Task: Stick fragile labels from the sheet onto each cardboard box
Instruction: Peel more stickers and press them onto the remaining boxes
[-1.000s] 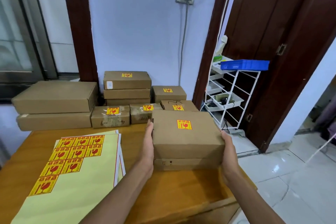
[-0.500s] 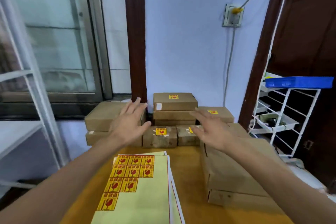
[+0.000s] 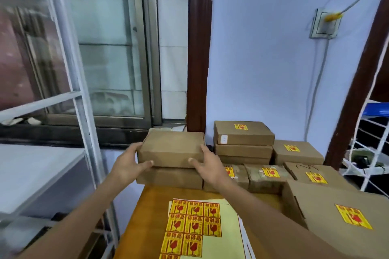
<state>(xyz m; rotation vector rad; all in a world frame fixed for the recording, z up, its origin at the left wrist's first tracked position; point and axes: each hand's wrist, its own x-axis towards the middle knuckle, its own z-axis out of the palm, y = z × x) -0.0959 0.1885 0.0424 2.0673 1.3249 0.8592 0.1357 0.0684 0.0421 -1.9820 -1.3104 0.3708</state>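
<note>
— Two boxes unlabelled: top box (image 3: 171, 147), far left of table (image 3: 145, 212), gripped by left hand (image 3: 128, 165) and right hand (image 3: 207, 167); another box (image 3: 168, 177) beneath.

— Done?

— Six labelled (image 3: 241, 126). Sheet (image 3: 192, 225) holds more.

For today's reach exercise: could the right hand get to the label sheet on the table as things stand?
Probably yes, once it lets go. The right hand now grips the unlabelled top box together with the left hand. The label sheet lies open on the table just below, with nothing lying across it.
</note>
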